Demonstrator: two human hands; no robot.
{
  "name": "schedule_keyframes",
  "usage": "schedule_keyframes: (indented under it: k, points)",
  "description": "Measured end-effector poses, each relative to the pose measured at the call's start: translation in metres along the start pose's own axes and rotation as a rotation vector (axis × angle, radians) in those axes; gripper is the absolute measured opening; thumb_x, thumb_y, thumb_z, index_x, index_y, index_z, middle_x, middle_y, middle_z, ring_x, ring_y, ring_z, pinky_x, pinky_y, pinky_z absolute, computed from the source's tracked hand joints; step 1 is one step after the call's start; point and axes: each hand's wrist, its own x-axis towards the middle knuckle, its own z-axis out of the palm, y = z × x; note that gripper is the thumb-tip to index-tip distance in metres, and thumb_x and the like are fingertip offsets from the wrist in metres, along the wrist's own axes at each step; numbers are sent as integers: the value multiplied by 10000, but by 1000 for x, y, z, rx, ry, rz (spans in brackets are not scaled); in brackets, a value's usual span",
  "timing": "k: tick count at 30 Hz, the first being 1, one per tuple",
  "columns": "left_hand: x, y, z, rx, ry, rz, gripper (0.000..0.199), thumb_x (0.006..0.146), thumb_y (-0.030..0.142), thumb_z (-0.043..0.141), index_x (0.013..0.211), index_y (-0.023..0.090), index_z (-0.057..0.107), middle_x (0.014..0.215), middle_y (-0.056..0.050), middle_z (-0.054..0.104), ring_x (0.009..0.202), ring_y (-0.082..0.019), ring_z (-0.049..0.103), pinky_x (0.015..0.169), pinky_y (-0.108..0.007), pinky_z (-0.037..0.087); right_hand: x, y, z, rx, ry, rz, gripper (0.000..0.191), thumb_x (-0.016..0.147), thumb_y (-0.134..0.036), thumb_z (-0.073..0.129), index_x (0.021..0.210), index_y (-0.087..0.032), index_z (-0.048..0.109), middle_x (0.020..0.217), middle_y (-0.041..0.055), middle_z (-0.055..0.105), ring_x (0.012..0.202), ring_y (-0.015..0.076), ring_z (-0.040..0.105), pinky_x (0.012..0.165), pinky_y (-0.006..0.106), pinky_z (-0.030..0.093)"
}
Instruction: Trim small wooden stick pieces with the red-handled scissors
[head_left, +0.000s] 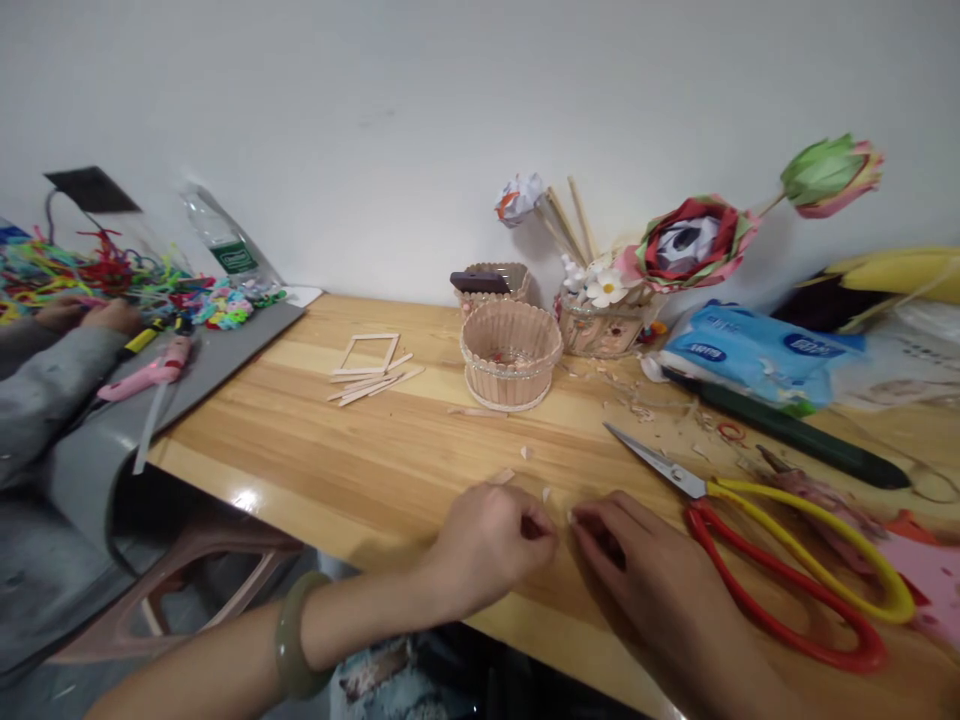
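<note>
Facing each other in the head view, the left hand (487, 550) and the right hand (645, 565) are close together but apart, near the front of the wooden tabletop (285, 440). Both have curled fingers, tips drawn toward the thumbs; whether either pinches something small, I cannot tell. Just beyond the left hand lies a wood sliver (502, 477), with a pale scrap (546, 494) near the gap between the hands and a small chip (526, 453) farther back. Beside the right hand, on its right, lie the scissors (694, 486), their point aimed toward the back left. Well beyond the hands stands a round basket (510, 372); thin sticks (364, 387) and a stick frame (391, 352) lie to its left. Behind it, a dark phone (480, 283) rests at a smaller basket (517, 275).
</note>
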Motion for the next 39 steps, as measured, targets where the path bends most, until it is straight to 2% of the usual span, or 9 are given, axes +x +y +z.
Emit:
schedule_keyframes:
  k: [4,8,12,15,21,26,30,34,39]
  points:
    - [-2,4,-1,206,44,77,155,732,205,547,726,171,698,728,-38,684,676,-173,595,629,-275,431,-7,1,-3,83,-21,-9,172,899,-245,404,905,-217,573,785,17,622,676,176,636,541,283,490]
    - [-2,0,-5,265,41,169,153,788,214,549,755,165,690,748,-43,665,725,-171,597,655,-265,451,-12,0,-8,214,-50,7,161,895,-238,439,1000,-240,561,898,7,629,779,148,626,649,267,499]
    - [-1,-5,-4,282,67,357,194,845,195,501,911,175,682,859,-41,657,793,-155,598,706,-251,470,-11,-1,-12,246,-48,47,165,883,-223,448,991,-238,572,841,0,620,711,125,616,593,227,482]
    - [0,-7,-1,439,68,493,224,862,196,479,942,224,687,877,-27,650,798,-160,585,707,-267,470,-11,-1,-11,226,-51,20,170,888,-197,430,953,-223,585,843,15,612,709,138,612,593,250,476]
    - [4,-6,-1,693,62,593,191,835,181,523,896,247,691,799,-6,641,746,-173,554,620,-270,452,-16,3,-8,174,-33,-22,163,902,-195,425,906,-221,586,820,13,599,692,140,596,582,258,466]
    - [7,-4,-4,664,57,608,186,850,199,501,882,216,683,801,-8,644,742,-160,552,625,-259,448,-20,4,-7,103,22,-60,129,907,-202,436,896,-221,563,802,10,586,676,141,578,568,253,452]
    - [7,-3,0,638,56,686,194,859,249,499,950,256,670,787,-1,635,744,-160,547,659,-270,448,-22,3,-9,63,60,-99,107,902,-197,459,928,-227,559,807,3,591,676,131,578,564,235,442]
    - [10,-2,2,634,46,627,186,856,218,505,915,241,679,758,-9,633,738,-166,555,636,-270,448,-25,1,-14,-10,135,-169,138,916,-225,430,892,-216,565,783,2,605,628,120,582,525,223,436]
    - [11,-10,-6,445,87,613,206,882,222,469,924,170,663,793,-30,668,760,-158,585,722,-283,469,-30,-1,-10,-121,135,-216,195,927,-215,390,875,-209,578,780,7,632,611,139,599,504,248,439]
